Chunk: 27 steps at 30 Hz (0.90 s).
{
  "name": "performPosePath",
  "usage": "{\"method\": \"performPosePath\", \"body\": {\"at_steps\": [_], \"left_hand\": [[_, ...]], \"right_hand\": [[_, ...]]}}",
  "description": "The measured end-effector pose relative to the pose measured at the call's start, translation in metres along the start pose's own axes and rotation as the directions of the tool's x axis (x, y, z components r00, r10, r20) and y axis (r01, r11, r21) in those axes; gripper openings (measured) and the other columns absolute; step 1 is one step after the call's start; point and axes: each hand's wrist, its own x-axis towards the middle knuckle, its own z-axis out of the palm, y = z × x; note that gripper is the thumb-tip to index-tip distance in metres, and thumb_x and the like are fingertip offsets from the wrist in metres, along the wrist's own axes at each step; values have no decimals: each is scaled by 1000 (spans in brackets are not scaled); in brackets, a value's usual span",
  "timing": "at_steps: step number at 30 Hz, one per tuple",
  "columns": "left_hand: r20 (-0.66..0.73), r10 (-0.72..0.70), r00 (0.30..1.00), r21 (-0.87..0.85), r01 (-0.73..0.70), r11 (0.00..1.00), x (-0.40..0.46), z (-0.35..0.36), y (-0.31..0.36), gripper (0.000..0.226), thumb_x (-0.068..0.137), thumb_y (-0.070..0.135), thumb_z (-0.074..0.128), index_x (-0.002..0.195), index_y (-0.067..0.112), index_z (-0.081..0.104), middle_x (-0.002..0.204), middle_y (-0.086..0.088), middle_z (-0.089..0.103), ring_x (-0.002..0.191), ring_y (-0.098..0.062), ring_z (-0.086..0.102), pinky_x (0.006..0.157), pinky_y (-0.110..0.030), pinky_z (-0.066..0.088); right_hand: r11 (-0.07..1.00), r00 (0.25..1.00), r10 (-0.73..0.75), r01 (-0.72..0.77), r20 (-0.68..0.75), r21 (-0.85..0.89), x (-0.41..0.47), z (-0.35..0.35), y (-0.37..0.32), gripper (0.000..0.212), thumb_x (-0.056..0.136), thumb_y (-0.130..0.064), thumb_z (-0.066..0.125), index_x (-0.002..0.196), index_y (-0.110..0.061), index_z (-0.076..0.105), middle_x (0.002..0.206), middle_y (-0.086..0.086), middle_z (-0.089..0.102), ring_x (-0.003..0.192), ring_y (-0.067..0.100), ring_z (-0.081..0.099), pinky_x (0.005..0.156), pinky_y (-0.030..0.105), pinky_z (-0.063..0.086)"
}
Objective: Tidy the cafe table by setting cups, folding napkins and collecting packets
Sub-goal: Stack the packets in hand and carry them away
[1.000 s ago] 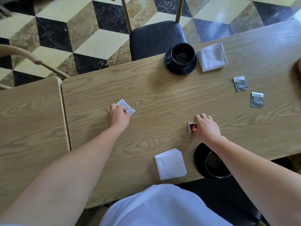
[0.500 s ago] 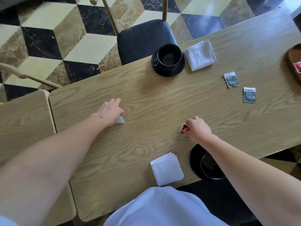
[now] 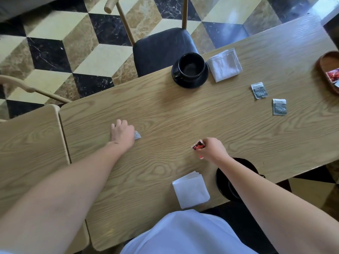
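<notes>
My left hand point(image 3: 122, 133) lies knuckles-up on the wooden table point(image 3: 183, 116), fingers curled over a white packet point(image 3: 137, 135) whose corner sticks out at the right. My right hand point(image 3: 212, 149) pinches a red packet point(image 3: 198, 145) just above the tabletop. Two dark grey packets point(image 3: 259, 90) point(image 3: 279, 106) lie at the right. A black cup on a saucer point(image 3: 190, 70) stands at the far edge beside a folded white napkin point(image 3: 224, 64). A second folded napkin point(image 3: 190, 191) lies at the near edge, next to a black saucer point(image 3: 244, 165) partly hidden by my right arm.
A brown wooden tray point(image 3: 326, 70) with a red packet in it sits at the right edge. A black-seated chair point(image 3: 163, 48) stands across the table. Another wooden table point(image 3: 27, 153) adjoins on the left.
My left hand slid over the white packet and covered most of it. My right hand lifted the red packet off the table. The view shifted, bringing the tray into sight.
</notes>
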Motion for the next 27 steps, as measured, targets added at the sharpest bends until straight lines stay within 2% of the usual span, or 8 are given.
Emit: {"method": "performPosePath", "body": {"at_steps": [4, 7, 9, 11, 16, 19, 23, 27], "left_hand": [[-166, -200, 966, -522, 86, 849, -16, -3, 27, 11, 82, 26, 70, 90, 20, 73, 109, -2, 66, 110, -30, 51, 86, -39, 35], [75, -303, 950, -935, 172, 310, -26, -24, 58, 11, 79, 21, 76, 83, 13, 70, 87, -6, 72, 85, -28, 64, 75, -39, 47], [188, -208, 960, -982, 179, -59, -36, -37, 76, 9, 80, 11, 76, 79, 14, 68, 78, -2, 71, 71, -19, 63, 71, -35, 50], [206, -124, 971, -956, 173, -236, -46, -46, 89, 14, 82, 3, 74, 85, 16, 70, 81, -1, 73, 70, -13, 65, 71, -30, 51], [245, 70, 967, -922, 255, -292, -62, -54, 102, 22, 87, -4, 69, 108, -3, 70, 100, -22, 72, 86, -27, 67, 85, -43, 55], [239, 161, 958, -927, 274, -257, -68, -58, 101, 18, 88, -4, 67, 102, 6, 71, 93, -14, 73, 82, -26, 68, 82, -42, 56], [234, 315, 920, -930, 306, -202, -75, -63, 97, 17, 90, 5, 65, 103, 12, 73, 89, -4, 77, 80, -17, 73, 69, -31, 59], [178, 479, 860, -918, 320, -234, -81, -65, 88, 45, 77, -1, 71, 121, 9, 68, 116, -18, 72, 109, -32, 69, 94, -44, 54]], "right_hand": [[935, 999, 31, -39, 30, 354, -12, 12, -29, 20, 81, -28, 77, 77, -12, 66, 63, -5, 58, 63, 15, 53, 52, 28, 36], [774, 996, -1, -55, 88, 631, -22, 17, -47, 33, 81, -34, 78, 85, -3, 69, 76, 5, 54, 71, 17, 46, 67, 31, 33], [725, 994, -55, -25, 94, 689, -29, 14, -55, 29, 84, -35, 76, 88, -7, 72, 80, 6, 55, 77, 18, 43, 71, 35, 31], [720, 992, -101, 19, 77, 694, -33, 9, -60, 28, 86, -34, 76, 88, -6, 71, 79, 6, 54, 76, 18, 40, 67, 34, 30], [829, 989, -147, 135, -20, 542, -31, -9, -57, 35, 85, -25, 76, 95, 6, 65, 80, 15, 67, 68, 17, 49, 63, 33, 35], [860, 985, -172, 160, -20, 485, -28, -18, -53, 33, 84, -22, 78, 101, 3, 65, 98, 19, 75, 79, 20, 63, 72, 37, 48], [761, 990, -136, 84, 31, 643, -27, -22, -50, 34, 81, -10, 82, 108, -3, 63, 97, 10, 75, 73, 12, 69, 62, 22, 53], [715, 973, -160, 0, 164, 699, -31, -27, -45, 24, 83, -9, 77, 107, -14, 75, 98, 5, 78, 83, 13, 70, 64, 17, 50]]}}
